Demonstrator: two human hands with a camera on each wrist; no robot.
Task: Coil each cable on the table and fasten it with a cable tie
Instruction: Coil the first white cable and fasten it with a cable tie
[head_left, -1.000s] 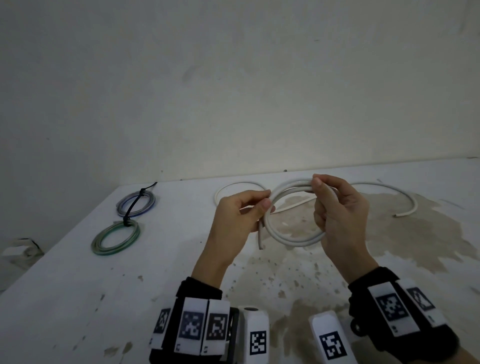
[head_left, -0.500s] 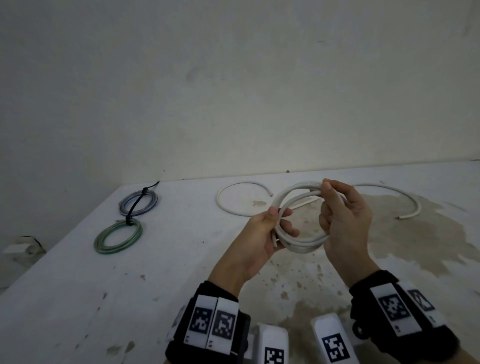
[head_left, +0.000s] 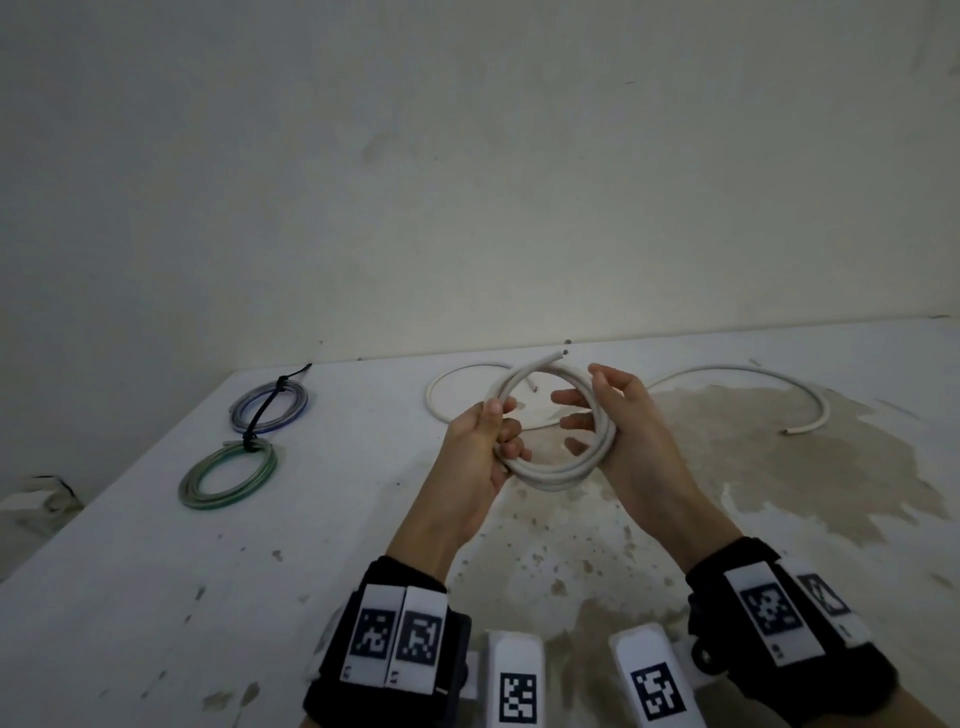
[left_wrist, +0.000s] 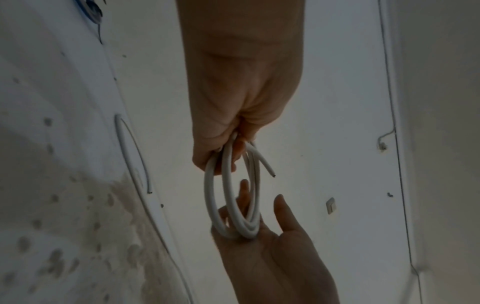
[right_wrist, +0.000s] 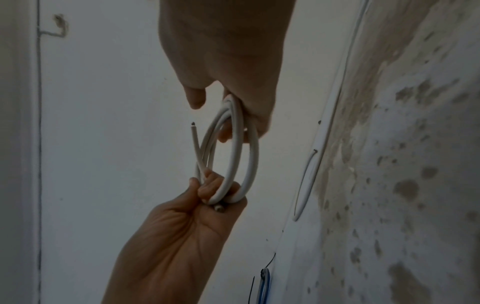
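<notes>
Stained white table (head_left: 218, 597) against a bare wall is carrying two tied coils, blue-grey (head_left: 269, 406) and green (head_left: 227, 473), far left. I'm seeing the white round cable coil (head_left: 556, 467) hanging in the air between both hands. Left hand (head_left: 475, 457) is gripping the coil's left side, fingers curled round the loops. Right hand (head_left: 631, 441) is cradling the right side, fingers straight, spread. Half a second ago the right was pinching the top; now the cable's free end is sticking up.
</notes>
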